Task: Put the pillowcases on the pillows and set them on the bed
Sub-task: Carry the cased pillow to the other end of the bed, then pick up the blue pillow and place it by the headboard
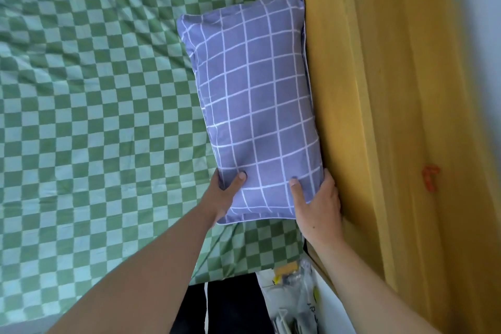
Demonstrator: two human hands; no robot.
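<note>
Green-checked bedding point(95, 116) covers the bed, and on it both hands grasp the near end of the pillow point(254, 106) in its purple grid pillowcase: left hand point(225, 195) at 7 o'clock, right hand point(320, 203) at 5. Its long edge at 3 o'clock presses against the wooden headboard point(379, 116).

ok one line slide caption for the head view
Both hands, left and right, hold a purple grid pillow against the wooden headboard on the green checked bed.
</note>
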